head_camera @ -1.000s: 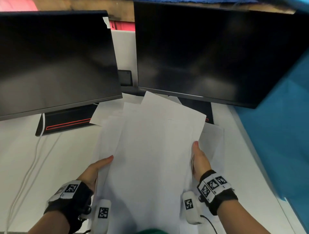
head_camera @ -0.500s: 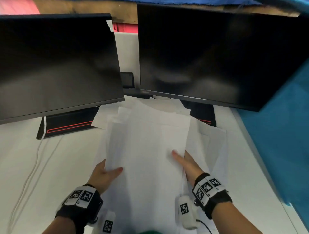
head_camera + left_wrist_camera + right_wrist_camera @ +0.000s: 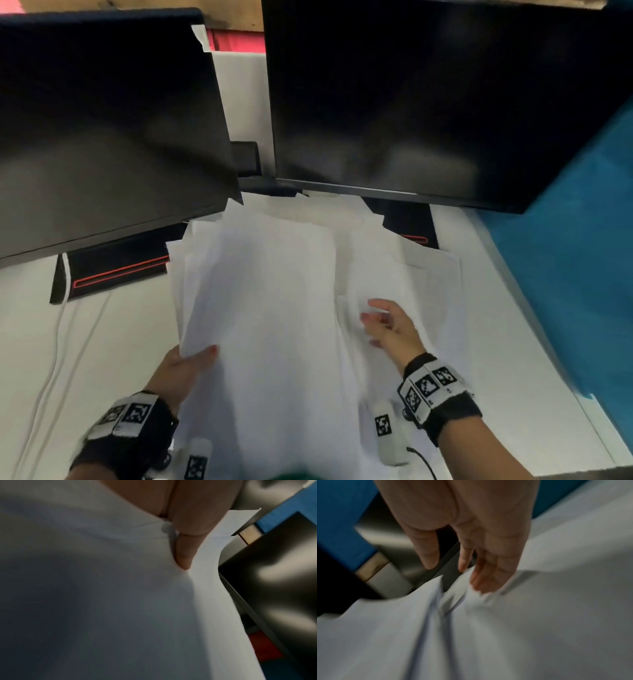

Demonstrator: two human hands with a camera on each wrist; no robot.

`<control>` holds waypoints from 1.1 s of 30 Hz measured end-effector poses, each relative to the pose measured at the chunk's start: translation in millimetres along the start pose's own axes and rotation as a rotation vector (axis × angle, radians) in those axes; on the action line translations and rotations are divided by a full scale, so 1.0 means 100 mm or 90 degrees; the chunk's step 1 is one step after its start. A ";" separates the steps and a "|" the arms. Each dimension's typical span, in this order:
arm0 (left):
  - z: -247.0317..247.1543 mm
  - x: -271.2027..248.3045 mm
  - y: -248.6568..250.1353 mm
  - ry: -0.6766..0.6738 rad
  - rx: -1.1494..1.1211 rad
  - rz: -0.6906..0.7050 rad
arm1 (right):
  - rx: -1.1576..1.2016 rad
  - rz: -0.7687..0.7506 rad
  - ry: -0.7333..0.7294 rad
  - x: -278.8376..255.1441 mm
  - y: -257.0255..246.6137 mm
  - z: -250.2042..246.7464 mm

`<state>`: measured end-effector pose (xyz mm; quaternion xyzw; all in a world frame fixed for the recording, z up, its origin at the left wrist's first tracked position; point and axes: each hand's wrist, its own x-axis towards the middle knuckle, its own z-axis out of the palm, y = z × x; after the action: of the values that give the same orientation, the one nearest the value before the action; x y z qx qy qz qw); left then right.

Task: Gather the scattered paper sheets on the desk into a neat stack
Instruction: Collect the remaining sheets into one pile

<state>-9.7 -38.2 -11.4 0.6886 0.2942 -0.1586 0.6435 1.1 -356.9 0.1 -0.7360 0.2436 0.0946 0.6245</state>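
A loose pile of white paper sheets (image 3: pixel 267 308) lies fanned on the white desk (image 3: pixel 113 342), its far ends reaching under the monitors. My left hand (image 3: pixel 197 358) grips the left edge of the upper sheets, with the thumb on top and the fingers hidden beneath. In the left wrist view the thumb (image 3: pixel 184 555) presses into the paper (image 3: pixel 120 601). My right hand (image 3: pixel 373 318) is spread over the sheets on the right side. Its straight fingertips (image 3: pixel 479 585) touch the ruffled paper edges (image 3: pixel 453 601); that view is blurred.
Two dark monitors (image 3: pixel 102 130) (image 3: pixel 428 102) stand just behind the pile. Their black bases with red lines (image 3: pixel 116 270) (image 3: pixel 411 226) sit on either side of it. A white cable (image 3: pixel 58 329) runs down the left of the desk. A blue partition (image 3: pixel 575 260) borders the right edge.
My right hand let go of the pile's right edge, passed over the top sheet and now hovers spread further right. The sheets sank flatter. My left thumb closed onto the top sheet.
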 end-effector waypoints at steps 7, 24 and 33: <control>-0.35 0.28 -0.07 0.017 -0.046 -0.076 | -0.270 0.068 0.315 0.30 -0.01 -0.42; -0.58 0.36 -0.01 -0.022 -0.038 -0.035 | -0.304 0.124 0.118 0.74 -0.41 0.75; -0.49 0.37 0.00 -0.028 -0.054 -0.050 | -0.053 0.221 0.120 0.62 -0.34 0.40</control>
<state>11.3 16.9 -27.1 0.6452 0.3132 -0.1864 0.6715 77.9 -330.1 -5.8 -0.7140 0.4199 0.1417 0.5421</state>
